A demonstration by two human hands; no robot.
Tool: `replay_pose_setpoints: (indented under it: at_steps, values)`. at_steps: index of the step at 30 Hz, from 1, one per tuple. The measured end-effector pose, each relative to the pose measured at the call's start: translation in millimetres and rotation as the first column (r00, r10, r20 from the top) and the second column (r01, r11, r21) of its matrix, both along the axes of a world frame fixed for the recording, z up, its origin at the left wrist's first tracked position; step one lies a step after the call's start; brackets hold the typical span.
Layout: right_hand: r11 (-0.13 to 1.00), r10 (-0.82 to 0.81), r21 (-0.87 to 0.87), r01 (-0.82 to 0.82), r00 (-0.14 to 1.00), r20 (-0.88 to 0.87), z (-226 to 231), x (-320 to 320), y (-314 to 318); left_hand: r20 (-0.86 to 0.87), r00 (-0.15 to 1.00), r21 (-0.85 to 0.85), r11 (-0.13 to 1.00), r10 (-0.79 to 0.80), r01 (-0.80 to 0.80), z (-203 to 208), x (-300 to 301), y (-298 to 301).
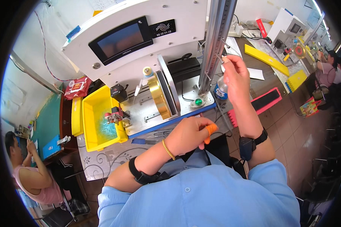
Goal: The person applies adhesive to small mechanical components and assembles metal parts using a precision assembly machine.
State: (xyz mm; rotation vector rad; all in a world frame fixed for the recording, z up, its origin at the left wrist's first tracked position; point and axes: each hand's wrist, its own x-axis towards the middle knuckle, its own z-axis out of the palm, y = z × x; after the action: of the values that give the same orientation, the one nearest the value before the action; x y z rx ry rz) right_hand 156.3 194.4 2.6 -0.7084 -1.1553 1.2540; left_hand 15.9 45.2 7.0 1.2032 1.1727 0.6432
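My right hand (pixel 236 77) is raised beside the upright metal rail (pixel 215 45). Its thumb and forefinger pinch the end of a small thin metal rod (pixel 220 59) at the rail. Lower, in front of the machine, my left hand (pixel 191 133) is closed, with orange finger covers (pixel 211 129) on its fingertips; whatever it may hold is hidden. The white machine (pixel 140 45) carries a dark screen (pixel 120 39) and a gold-coloured wheel (pixel 159 96) on a metal base. A green button (pixel 198 101) sits at the base's right corner.
Blue strands lie in a yellow bin (pixel 88 125) left of the wheel. A clear bottle (pixel 221 90) stands behind my right forearm, near a pink-framed tray (pixel 259 100). Yellow trays (pixel 267 59) lie on the right-hand table. One person (pixel 34 170) sits left, another (pixel 331 66) far right.
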Motion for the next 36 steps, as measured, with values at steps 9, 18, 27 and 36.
replay_pose_setpoints:
  at_steps: [9,18,27,36]
  values:
    - [0.880,-0.227,0.470,-0.061,0.817,0.530,27,19,-98,-0.188,0.862,0.699,0.681,0.471,-0.220,60,-19,-35]
    - [0.895,0.058,0.356,-0.268,0.862,0.503,25,13,-121,-0.075,0.908,0.663,0.701,0.412,-0.263,49,-16,-33]
    - [0.952,0.030,0.302,-0.058,0.995,0.097,36,165,-127,0.142,0.959,0.650,0.707,0.246,-0.278,51,-6,-34]
    - [0.716,-0.544,0.527,0.457,0.839,0.011,121,375,-222,-0.380,0.925,0.754,0.585,0.019,0.298,-23,56,20]
